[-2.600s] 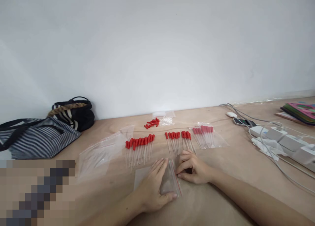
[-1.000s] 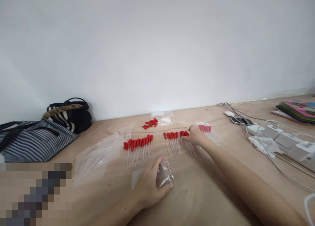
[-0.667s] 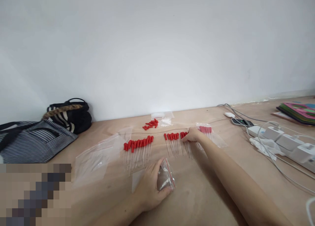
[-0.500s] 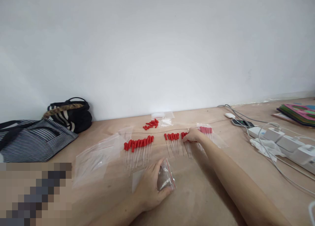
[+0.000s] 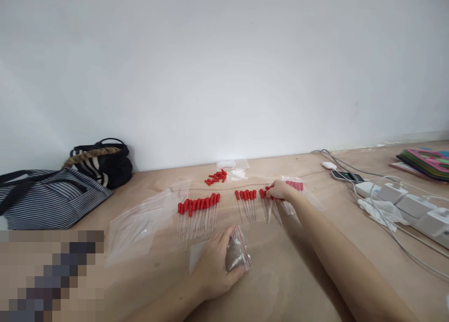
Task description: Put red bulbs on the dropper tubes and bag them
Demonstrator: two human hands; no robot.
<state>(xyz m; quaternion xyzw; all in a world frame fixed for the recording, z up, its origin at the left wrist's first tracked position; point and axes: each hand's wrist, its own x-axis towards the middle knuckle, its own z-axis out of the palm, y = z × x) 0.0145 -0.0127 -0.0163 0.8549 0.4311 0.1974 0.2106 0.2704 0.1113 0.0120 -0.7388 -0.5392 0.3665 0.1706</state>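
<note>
My left hand (image 5: 212, 268) rests low on the table, its thumb and fingers closed around a clear zip bag (image 5: 238, 254) with a red seal line. Farther forward, my right hand (image 5: 279, 190) has its fingers curled over the red bulbs of several droppers (image 5: 270, 212) with clear stems; exactly how many it grips is hidden. Left of it lies a small group of droppers (image 5: 247, 196). A longer dropper row (image 5: 199, 204) is spread beyond my left hand. Just right of my right hand, a clear bag (image 5: 313, 201) has red-bulbed droppers in it.
Loose red bulbs (image 5: 218, 176) lie near the wall beside a bag of clear stems (image 5: 237, 174). Flat clear bags (image 5: 136, 228) are at left, by a striped bag (image 5: 52, 198) and a black bag (image 5: 117, 165). A power strip with chargers (image 5: 403, 200) and cables occupies the right.
My right hand has shifted slightly right, and the droppers under it are more spread apart. My left hand stays on the zip bag.
</note>
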